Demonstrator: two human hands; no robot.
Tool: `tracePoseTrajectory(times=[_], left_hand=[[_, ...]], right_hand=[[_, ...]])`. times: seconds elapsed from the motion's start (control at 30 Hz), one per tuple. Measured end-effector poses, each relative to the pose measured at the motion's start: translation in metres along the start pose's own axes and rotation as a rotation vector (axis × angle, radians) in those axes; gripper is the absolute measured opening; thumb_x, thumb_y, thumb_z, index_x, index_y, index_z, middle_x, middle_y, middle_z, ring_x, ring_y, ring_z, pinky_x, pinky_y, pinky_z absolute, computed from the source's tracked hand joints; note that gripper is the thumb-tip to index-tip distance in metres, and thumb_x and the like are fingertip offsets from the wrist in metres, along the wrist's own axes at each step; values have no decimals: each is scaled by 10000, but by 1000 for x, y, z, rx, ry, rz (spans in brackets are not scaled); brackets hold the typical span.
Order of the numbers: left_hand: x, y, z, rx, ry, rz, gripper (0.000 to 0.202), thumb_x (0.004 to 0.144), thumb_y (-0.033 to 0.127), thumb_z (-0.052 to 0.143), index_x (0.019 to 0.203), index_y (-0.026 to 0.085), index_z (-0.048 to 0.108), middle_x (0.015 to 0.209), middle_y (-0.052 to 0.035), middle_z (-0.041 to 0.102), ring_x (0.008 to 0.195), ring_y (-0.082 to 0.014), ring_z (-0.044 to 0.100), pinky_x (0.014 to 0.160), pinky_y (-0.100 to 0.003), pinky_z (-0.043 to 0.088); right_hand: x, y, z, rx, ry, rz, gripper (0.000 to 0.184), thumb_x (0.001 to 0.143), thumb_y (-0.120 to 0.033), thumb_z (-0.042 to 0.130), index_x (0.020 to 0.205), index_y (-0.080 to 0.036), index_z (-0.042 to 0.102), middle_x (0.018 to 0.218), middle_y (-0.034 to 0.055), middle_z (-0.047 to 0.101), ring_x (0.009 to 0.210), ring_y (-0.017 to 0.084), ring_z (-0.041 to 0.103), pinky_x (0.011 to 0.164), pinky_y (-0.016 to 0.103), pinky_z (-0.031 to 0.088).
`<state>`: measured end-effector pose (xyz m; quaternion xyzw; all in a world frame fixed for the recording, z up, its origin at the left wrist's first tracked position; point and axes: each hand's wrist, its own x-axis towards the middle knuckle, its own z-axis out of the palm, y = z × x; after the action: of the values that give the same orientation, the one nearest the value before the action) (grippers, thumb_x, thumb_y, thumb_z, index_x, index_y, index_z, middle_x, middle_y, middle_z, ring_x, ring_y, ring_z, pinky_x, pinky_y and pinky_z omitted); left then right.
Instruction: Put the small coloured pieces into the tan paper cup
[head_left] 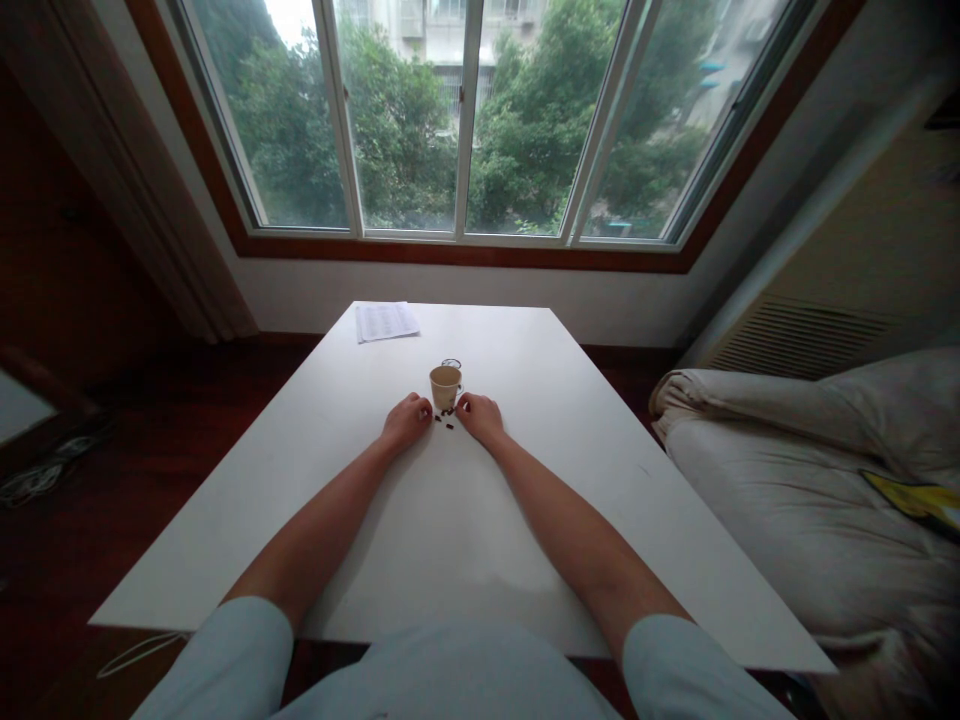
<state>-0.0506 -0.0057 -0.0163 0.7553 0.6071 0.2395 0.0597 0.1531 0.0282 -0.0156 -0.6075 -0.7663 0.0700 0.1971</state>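
A tan cup (445, 388) with a handle on its right stands upright near the middle of the table. Several small dark pieces (450, 427) lie on the tabletop in front of it. Just left of the cup rests my left hand (407, 418), its fingers curled together; anything inside them is hidden. My right hand (482, 417) is on the other side, fingertips pinched close to the cup's handle and the dark pieces. Whether it touches the cup or holds a piece is too small to tell. Behind the cup sits a small round dark-lined object (451, 363) of unclear kind.
Printed sheets of paper (386, 321) lie at the far left of the white table (465, 560). A window (465, 130) is beyond the far edge. To the right stands a bed or sofa with pale covers (780, 480). Cables (45, 470) lie on the floor at left.
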Motion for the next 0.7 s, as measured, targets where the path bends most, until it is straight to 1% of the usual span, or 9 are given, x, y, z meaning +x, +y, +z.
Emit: tracePoseTrajectory(times=[0.1, 0.2, 0.27, 0.37, 0.47, 0.6, 0.7], left_hand=[[0, -1, -1, 57, 40, -17, 144, 863, 274, 566, 933, 228, 684, 1004, -70, 608, 879, -186, 571, 762, -293, 420], [1, -2, -3, 103, 59, -63, 135, 860, 268, 575, 917, 218, 686, 998, -85, 613, 927, -207, 566, 815, -315, 422], [1, -3, -4, 107, 59, -78, 131, 862, 253, 569, 907, 215, 686, 997, -88, 619, 940, -211, 564, 833, -320, 422], [1, -3, -5, 79, 57, -61, 134, 869, 242, 557, 909, 217, 683, 996, -84, 632, 956, -206, 565, 841, -313, 422], [1, -2, -5, 26, 64, -74, 132, 882, 247, 545, 917, 220, 670, 983, -70, 652, 938, -193, 575, 809, -295, 419], [1, 0, -5, -77, 83, -145, 138, 907, 290, 527, 953, 238, 646, 949, -46, 683, 814, -172, 589, 719, -280, 396], [0, 2, -8, -139, 107, -137, 147, 915, 323, 522, 965, 248, 637, 913, -39, 695, 765, -170, 591, 689, -278, 384]], right_hand=[[0, 0, 0, -3, 1, -3, 193, 903, -353, 537, 949, -256, 698, 936, 25, 715, 904, 174, 613, 814, 266, 382], [0, -1, -2, -1, -2, 3, 188, 898, -344, 545, 945, -253, 702, 934, 26, 716, 899, 174, 614, 807, 264, 383], [-1, -2, -4, -4, -5, 13, 189, 897, -339, 551, 945, -248, 708, 934, 31, 717, 899, 173, 617, 803, 261, 386], [-2, -3, -6, -12, -6, 26, 199, 900, -340, 549, 950, -242, 714, 942, 39, 716, 908, 172, 620, 802, 257, 391], [-3, -3, -6, -7, -7, 19, 206, 907, -347, 538, 953, -246, 712, 942, 35, 716, 904, 170, 619, 800, 258, 391], [-2, -2, -4, 1, -2, 2, 208, 906, -352, 531, 951, -248, 706, 932, 34, 715, 892, 172, 617, 794, 263, 387], [-1, -1, -4, -2, 5, 0, 208, 905, -354, 530, 943, -251, 705, 927, 33, 715, 883, 175, 618, 785, 267, 386]])
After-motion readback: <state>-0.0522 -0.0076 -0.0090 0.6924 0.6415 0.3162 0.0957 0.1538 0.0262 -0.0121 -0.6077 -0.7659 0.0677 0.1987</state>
